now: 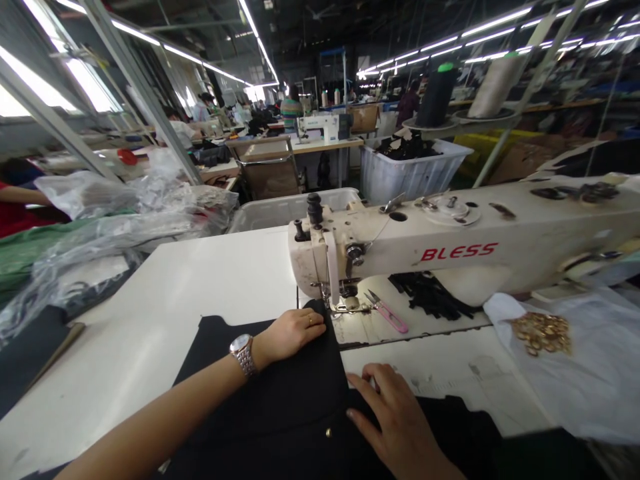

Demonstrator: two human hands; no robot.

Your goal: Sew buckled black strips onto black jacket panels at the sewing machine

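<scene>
While the left hand (289,337) and right hand (395,417) lie spread flat on the black fabric (270,400), its edge runs forward to the presser foot (345,305), just ahead of the left hand, the nearer one.

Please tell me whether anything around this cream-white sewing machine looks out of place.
Pink-handled metal thread snips lie loose on the white machine bed, right beside the presser foot. That looks odd because they sit in the sewing area, close to the black fabric.
</scene>
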